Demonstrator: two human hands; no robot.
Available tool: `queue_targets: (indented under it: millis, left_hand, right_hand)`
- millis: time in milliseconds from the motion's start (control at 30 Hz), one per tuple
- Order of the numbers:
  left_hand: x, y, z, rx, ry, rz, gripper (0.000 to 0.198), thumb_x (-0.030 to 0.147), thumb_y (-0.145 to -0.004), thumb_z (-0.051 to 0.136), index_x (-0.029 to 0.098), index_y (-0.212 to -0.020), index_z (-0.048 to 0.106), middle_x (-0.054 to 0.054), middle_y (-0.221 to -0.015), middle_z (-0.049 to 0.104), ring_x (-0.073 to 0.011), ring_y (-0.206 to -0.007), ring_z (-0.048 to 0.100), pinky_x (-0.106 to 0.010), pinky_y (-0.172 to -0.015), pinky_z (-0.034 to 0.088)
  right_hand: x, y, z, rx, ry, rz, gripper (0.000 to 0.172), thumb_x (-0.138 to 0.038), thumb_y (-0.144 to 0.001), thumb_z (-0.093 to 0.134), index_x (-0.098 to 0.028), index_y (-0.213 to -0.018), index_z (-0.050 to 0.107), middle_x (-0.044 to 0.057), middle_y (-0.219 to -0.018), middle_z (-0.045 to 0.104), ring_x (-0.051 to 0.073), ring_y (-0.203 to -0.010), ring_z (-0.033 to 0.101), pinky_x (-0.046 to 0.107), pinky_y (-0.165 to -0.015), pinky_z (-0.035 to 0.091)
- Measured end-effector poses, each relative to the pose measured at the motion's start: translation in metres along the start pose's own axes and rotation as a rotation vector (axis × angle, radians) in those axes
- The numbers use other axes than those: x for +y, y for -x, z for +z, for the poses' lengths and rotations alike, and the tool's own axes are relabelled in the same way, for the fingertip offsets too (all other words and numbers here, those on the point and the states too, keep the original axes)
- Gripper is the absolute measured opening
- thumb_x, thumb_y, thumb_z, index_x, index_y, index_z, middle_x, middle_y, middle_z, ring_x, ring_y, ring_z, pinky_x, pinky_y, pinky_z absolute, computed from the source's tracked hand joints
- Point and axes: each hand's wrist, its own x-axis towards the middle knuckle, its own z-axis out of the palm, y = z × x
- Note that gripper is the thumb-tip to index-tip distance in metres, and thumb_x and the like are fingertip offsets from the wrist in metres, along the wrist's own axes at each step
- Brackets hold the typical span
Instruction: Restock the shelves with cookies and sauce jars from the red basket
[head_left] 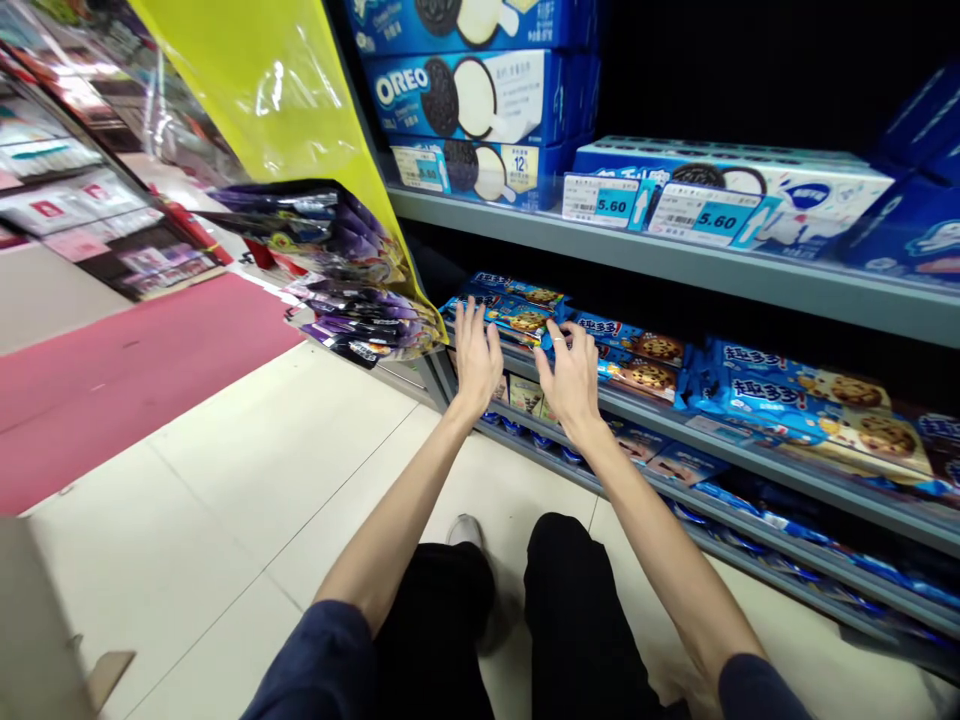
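Observation:
My left hand [478,362] reaches to the left end of a low shelf, fingers stretched out over a blue cookie pack [527,318]. On that pack's right end rests my right hand [573,378], its fingers apart and slightly bent, with a ring on one finger. Neither hand is closed round a pack; the fingertips' exact contact is hard to make out. Another cookie pack [651,378] lies just right of my right hand. Farther right is a stack of larger blue cookie packs [817,405].
Above, a shelf edge [675,255] carries price tags and Oreo boxes [465,95]. Purple-black snack bags [352,270] hang at the left beside a yellow panel [262,90]. Lower shelves hold more packs [686,460]. A cardboard box [37,620] stands at lower left.

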Motion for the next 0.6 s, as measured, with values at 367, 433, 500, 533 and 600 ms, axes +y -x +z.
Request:
queue_targets:
  millis: [367, 433, 500, 533, 600]
  left_hand:
    - [0.025, 0.019, -0.017, -0.085, 0.057, 0.086, 0.057, 0.050, -0.108, 0.042, 0.014, -0.151, 0.049, -0.020, -0.169, 0.038, -0.0284, -0.163, 0.025, -0.052, -0.135, 0.021]
    - [0.048, 0.038, -0.023, -0.108, 0.116, 0.136, 0.048, 0.043, -0.109, 0.041, 0.015, -0.146, 0.053, -0.020, -0.164, 0.045, -0.0274, -0.159, 0.035, -0.051, -0.132, 0.028]
    - [0.075, 0.063, -0.026, -0.184, 0.185, 0.178, 0.039, 0.035, -0.108, 0.043, 0.016, -0.139, 0.059, -0.019, -0.152, 0.056, -0.0271, -0.149, 0.048, -0.050, -0.126, 0.038]
    - [0.089, 0.077, -0.025, -0.251, 0.220, 0.201, 0.036, 0.032, -0.107, 0.044, 0.017, -0.136, 0.060, -0.019, -0.146, 0.060, -0.0266, -0.143, 0.054, -0.049, -0.123, 0.042]
    - [0.114, 0.105, -0.022, -0.418, 0.290, 0.236, 0.032, 0.028, -0.106, 0.047, 0.019, -0.131, 0.063, -0.016, -0.137, 0.065, -0.0258, -0.134, 0.060, -0.047, -0.118, 0.047]
  right_hand:
    - [-0.013, 0.053, -0.051, 0.041, -0.244, -0.023, 0.041, -0.030, -0.106, 0.054, -0.018, -0.144, 0.064, 0.016, -0.149, 0.059, 0.030, -0.138, 0.056, 0.049, -0.119, 0.046]
    - [-0.004, 0.113, -0.097, 0.092, -0.333, 0.035, 0.041, -0.027, -0.104, 0.057, -0.025, -0.144, 0.063, 0.012, -0.143, 0.063, 0.027, -0.135, 0.060, 0.047, -0.117, 0.049]
    - [0.018, 0.187, -0.148, 0.170, -0.271, 0.156, 0.041, -0.024, -0.099, 0.062, -0.031, -0.139, 0.066, 0.009, -0.129, 0.071, 0.027, -0.123, 0.067, 0.049, -0.109, 0.053]
    - [0.033, 0.225, -0.173, 0.231, -0.186, 0.254, 0.038, -0.024, -0.097, 0.063, -0.031, -0.134, 0.069, 0.009, -0.120, 0.074, 0.028, -0.114, 0.070, 0.050, -0.103, 0.055]
    - [0.065, 0.298, -0.221, 0.332, 0.012, 0.516, 0.028, -0.032, -0.095, 0.065, -0.027, -0.122, 0.073, 0.010, -0.107, 0.075, 0.029, -0.094, 0.073, 0.050, -0.090, 0.058]
